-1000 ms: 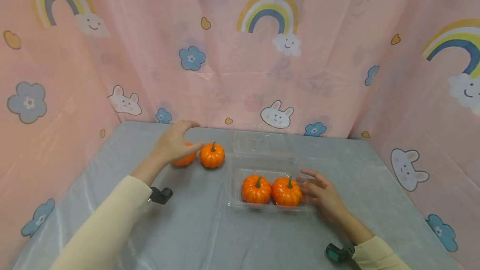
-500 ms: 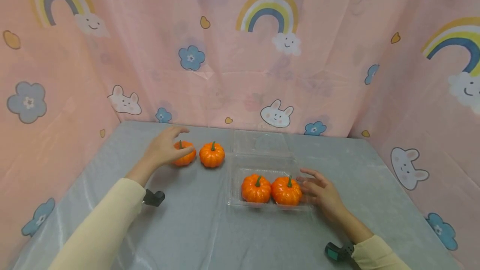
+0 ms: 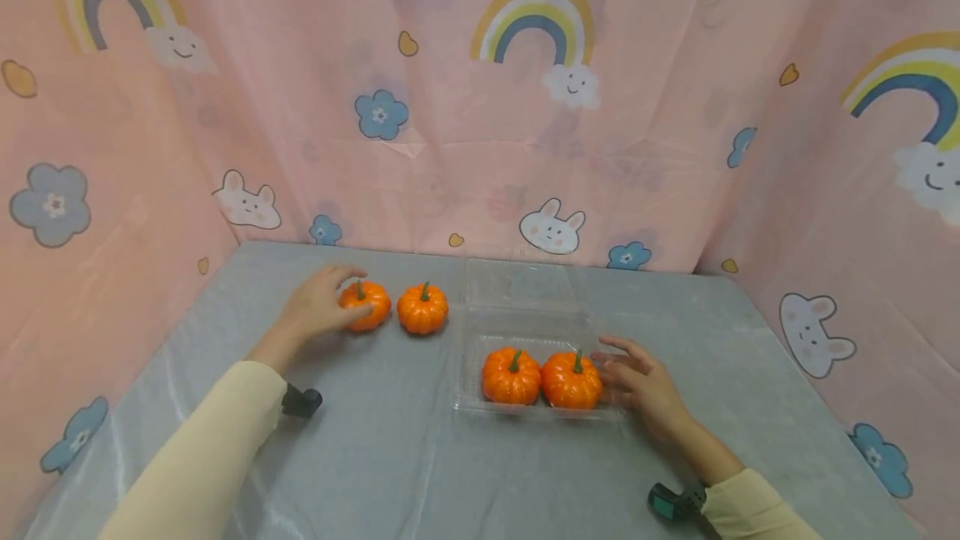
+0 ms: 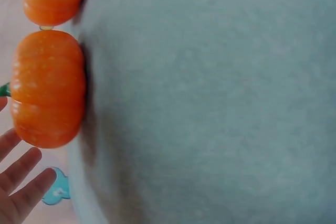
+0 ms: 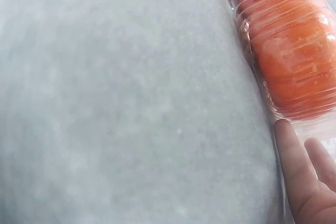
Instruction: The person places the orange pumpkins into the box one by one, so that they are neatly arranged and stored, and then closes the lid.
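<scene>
In the head view, my left hand [image 3: 313, 307] reaches around the left side of a small orange pumpkin [image 3: 367, 307] with a green stem. Its fingers are spread near that pumpkin [image 4: 48, 90] in the left wrist view; whether they touch it I cannot tell. Just to the right sits a second pumpkin [image 3: 422, 309]. A clear plastic clamshell box [image 3: 468, 394] lies with its lid folded back, and two pumpkins, a left one [image 3: 511, 377] and a right one [image 3: 572, 382], stand side by side in its front half. My right hand [image 3: 648, 390] rests against the box's right end, fingers extended.
A grey cloth [image 3: 375, 457] covers the table. Behind and on both sides hangs a pink patterned curtain [image 3: 450, 173]. The transparent lid [image 3: 521, 283] lies toward the back of the table, behind the box's base.
My left hand has moved left and slightly down from above the two loose pumpkins to the left one's side, uncovering more of it. The right hand and the box have stayed put.
</scene>
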Available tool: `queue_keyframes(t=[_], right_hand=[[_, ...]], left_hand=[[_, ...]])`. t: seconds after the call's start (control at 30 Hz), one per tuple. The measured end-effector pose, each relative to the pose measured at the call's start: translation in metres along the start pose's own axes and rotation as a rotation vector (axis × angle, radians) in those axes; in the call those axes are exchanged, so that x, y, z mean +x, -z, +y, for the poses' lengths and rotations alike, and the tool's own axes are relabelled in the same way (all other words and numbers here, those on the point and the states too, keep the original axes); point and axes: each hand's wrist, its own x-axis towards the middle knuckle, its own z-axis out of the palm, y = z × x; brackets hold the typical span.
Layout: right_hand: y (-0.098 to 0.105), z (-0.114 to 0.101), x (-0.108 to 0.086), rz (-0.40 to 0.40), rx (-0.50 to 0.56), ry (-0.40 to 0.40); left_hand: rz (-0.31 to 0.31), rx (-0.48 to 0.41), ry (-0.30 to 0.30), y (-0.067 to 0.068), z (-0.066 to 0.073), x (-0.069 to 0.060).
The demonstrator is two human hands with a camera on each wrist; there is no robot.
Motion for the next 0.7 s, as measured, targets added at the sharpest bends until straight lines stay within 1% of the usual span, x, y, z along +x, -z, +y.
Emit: queue_keyframes(t=[0.13, 0.27, 0.37, 0.6, 0.7], right_hand=[[0.0, 0.0, 0.0, -0.002, 0.0, 0.0], [0.0, 0.001, 0.0, -0.002, 0.002, 0.002], [0.0, 0.001, 0.0, -0.004, 0.007, 0.004], [0.001, 0.002, -0.001, -0.025, 0.05, 0.025], [0.001, 0.002, 0.0, -0.03, 0.053, 0.03]], left_hand=[[-0.012, -0.029, 0.048, -0.004, -0.006, -0.002], [-0.028, -0.049, 0.09, -0.007, -0.009, -0.003], [-0.033, -0.062, 0.1, -0.009, -0.01, -0.004], [-0.031, -0.136, 0.109, -0.014, -0.015, -0.005], [-0.035, -0.142, 0.113, -0.014, -0.015, -0.005]])
